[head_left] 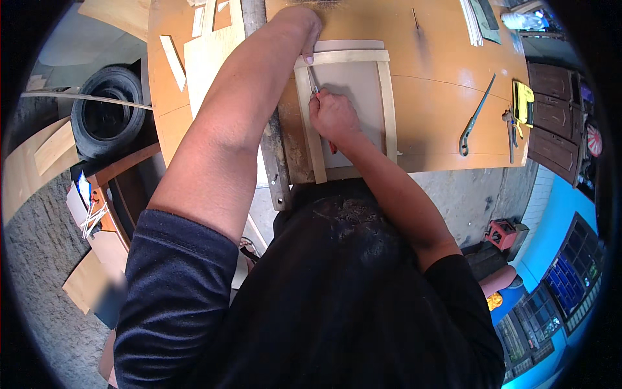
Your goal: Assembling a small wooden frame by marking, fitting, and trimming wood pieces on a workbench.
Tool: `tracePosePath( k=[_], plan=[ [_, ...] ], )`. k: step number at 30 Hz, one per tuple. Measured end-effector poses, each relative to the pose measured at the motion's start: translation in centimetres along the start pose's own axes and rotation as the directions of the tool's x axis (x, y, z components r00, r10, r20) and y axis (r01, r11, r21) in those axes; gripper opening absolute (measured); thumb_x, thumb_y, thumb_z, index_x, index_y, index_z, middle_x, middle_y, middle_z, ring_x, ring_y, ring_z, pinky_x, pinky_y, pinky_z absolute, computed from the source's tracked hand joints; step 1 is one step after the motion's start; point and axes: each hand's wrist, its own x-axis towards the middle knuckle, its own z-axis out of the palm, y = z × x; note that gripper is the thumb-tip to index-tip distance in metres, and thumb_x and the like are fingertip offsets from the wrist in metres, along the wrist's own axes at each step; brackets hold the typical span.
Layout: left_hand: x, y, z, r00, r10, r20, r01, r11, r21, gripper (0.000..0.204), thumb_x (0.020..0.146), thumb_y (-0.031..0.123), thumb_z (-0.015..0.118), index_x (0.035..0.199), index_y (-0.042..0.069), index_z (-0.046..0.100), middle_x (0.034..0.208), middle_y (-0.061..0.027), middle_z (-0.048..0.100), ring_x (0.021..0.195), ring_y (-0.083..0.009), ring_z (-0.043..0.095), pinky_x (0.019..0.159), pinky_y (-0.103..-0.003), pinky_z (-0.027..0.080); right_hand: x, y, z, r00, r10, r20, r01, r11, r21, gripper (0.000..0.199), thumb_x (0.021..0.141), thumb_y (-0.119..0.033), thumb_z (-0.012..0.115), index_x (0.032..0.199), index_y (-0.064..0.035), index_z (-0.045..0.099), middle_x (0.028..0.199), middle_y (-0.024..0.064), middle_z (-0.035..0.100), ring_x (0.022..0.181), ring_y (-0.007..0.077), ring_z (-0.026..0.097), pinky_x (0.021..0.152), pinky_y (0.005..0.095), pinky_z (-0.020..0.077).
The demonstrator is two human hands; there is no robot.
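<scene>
Head view. Red crate (502, 235), 3 o'clock; contents too small to tell. Clear plastic bottle (523, 21), toward 2 o'clock; markings unreadable. Orange-brown bench (440, 61), 12 to 2 o'clock, bearing a pale-framed panel (368, 97) at 12 and a handsaw (476, 117) at 2. Tyre (103, 149), 10 o'clock. Right hand (335, 117), 12 o'clock: grip closed around a red-handled tool (333, 148), over the panel. Left hand (312, 32), 12 o'clock: thumb at the panel's 11 o'clock corner; grip state cannot be told.
</scene>
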Motion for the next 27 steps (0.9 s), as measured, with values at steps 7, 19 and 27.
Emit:
tracePosePath(
  k=[7,19,27],
  plan=[
    [7.5,-6.6,3.6,0.901,0.337,-0.272,-0.293,0.937,0.190,0.040,0.065,0.033,0.094,0.093,0.009,0.080,0.092,-0.0108,0.075,0.084,-0.0242,0.071,0.075,-0.039,0.057,0.2,-1.1,-0.3,0.999,0.008,0.050,-0.009,1.000,0.020,0.029,0.093,-0.024,0.055,0.082,0.0024,0.062,0.071,0.0296,0.065,0.072,0.0479,0.067,0.072,0.0562,0.0555],
    [4.6,-4.8,2.8,0.964,0.175,-0.202,-0.177,0.984,0.009,0.037,0.066,0.031,0.094,0.093,0.010,0.080,0.096,-0.0094,0.075,0.087,-0.0248,0.071,0.076,-0.040,0.056,0.7,-1.1,0.0,0.990,0.088,0.107,-0.079,0.993,-0.082,0.030,0.094,-0.026,0.052,0.090,0.0004,0.067,0.083,0.0277,0.069,0.080,0.0473,0.069,0.081,0.0551,0.0550],
    [4.2,-4.9,2.5,0.954,0.186,-0.233,-0.187,0.982,0.020,0.041,0.064,0.033,0.094,0.094,0.010,0.080,0.097,-0.0091,0.075,0.088,-0.0255,0.071,0.078,-0.041,0.056,0.1,-0.5,0.5,0.995,0.039,0.087,-0.032,0.996,-0.078,0.029,0.094,-0.025,0.051,0.091,-0.0004,0.067,0.084,0.0281,0.069,0.081,0.0477,0.068,0.081,0.0558,0.0546]
  ],
)
